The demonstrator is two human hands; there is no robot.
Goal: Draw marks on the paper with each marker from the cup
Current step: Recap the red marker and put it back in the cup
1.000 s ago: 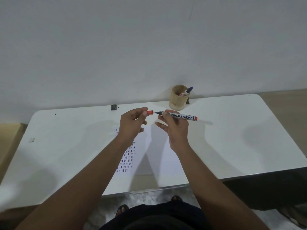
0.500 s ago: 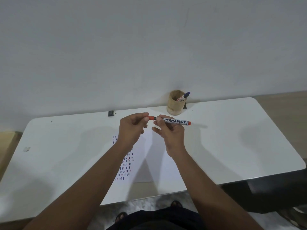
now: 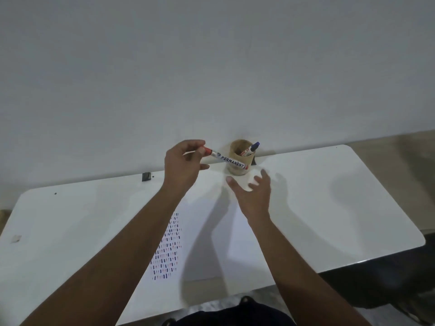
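Note:
My left hand (image 3: 184,164) grips the red-capped marker (image 3: 228,160) by its cap end, holding it capped in the air with its far end in front of the wooden cup (image 3: 241,158). A blue-capped marker (image 3: 252,147) leans inside the cup. Just below the cup my right hand (image 3: 255,192) hovers, fingers spread and holding nothing. The white paper (image 3: 207,236) lies on the table under my forearms, with columns of short blue and red marks (image 3: 167,249) down its left side.
The white table (image 3: 329,208) stands against a plain wall. A small black object (image 3: 146,176) sits at the table's back edge, left of my hands. A small scrap (image 3: 16,238) lies near the left edge. Floor and my feet show below the front edge.
The cap went back onto the marker. My right hand let go of the marker and opened; my left hand now carries it up toward the cup.

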